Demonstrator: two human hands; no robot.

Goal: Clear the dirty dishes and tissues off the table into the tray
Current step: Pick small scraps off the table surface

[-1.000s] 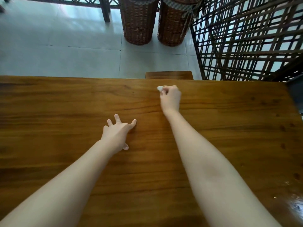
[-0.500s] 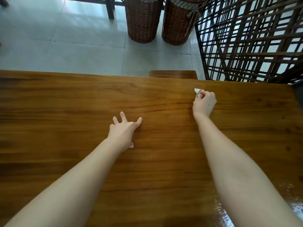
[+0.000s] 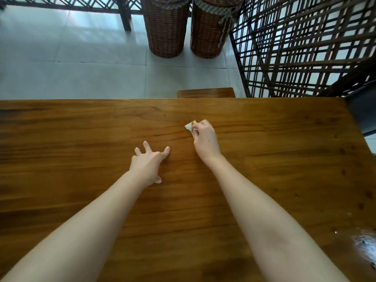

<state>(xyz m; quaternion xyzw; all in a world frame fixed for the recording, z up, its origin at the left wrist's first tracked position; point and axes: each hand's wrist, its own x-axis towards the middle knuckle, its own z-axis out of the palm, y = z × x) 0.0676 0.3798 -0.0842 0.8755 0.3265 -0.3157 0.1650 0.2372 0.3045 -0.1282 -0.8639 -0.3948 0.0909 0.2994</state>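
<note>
My right hand (image 3: 204,139) grips a small crumpled white tissue (image 3: 189,126) and holds it down on the wooden table (image 3: 81,129), a little beyond the table's middle. The tissue pokes out at the left of the curled fingers. My left hand (image 3: 149,161) rests on the table to the left and nearer me, fingers spread, fingertips touching the wood, holding nothing. No dishes and no tray are in view.
A wet, shiny patch (image 3: 364,243) with small crumbs lies at the table's near right corner. Beyond the far edge stand a wooden stool (image 3: 205,92), two tall wicker baskets (image 3: 165,27), and a dark lattice screen (image 3: 305,47) on the right.
My right hand with the tissue slid right across the table, then back left to near the middle. My left hand has stayed in place.
</note>
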